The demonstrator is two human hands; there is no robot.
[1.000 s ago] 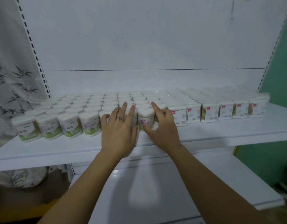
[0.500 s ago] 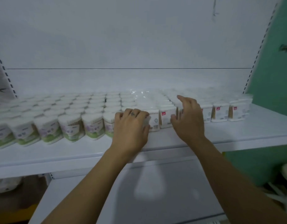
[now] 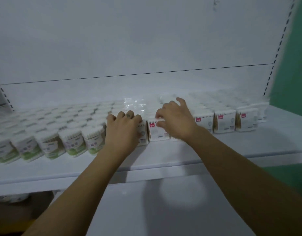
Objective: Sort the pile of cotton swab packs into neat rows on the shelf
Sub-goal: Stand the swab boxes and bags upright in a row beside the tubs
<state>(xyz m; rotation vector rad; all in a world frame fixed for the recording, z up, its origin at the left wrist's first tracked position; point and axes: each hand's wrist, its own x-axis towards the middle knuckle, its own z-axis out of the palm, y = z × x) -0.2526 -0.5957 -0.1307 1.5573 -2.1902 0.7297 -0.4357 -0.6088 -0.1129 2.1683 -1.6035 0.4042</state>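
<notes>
Head view, read from the left edge of the frame to the right. Round tubs (image 3: 73, 142) of cotton swabs stand in packed rows at the left of the shelf (image 3: 249, 147), green labels facing forward (motion blur hides their print). At centre, the left hand (image 3: 123, 128) covers the face of the end pack (image 3: 143, 133), its fingers bent over the pack's top edge in a grip. Just right of it stands the middle pack (image 3: 157, 132), upright, pink tag to the front. The right hand (image 3: 178, 120) pinches this pack's top edge, thumb on the front face and curled fingers above. Further right, the square packs (image 3: 224, 122) continue the front row toward the green wall (image 3: 296, 65), each touching or just beside its neighbour.

The relation that matters: the two held packs lie side by side between the hands, flat faces forward, and the row's long axis runs left to right along the shelf front. The right hand is the nearer to the middle pack, so squaring that pack against its neighbours would likely fall to it. The sorting appears close to done.
</notes>
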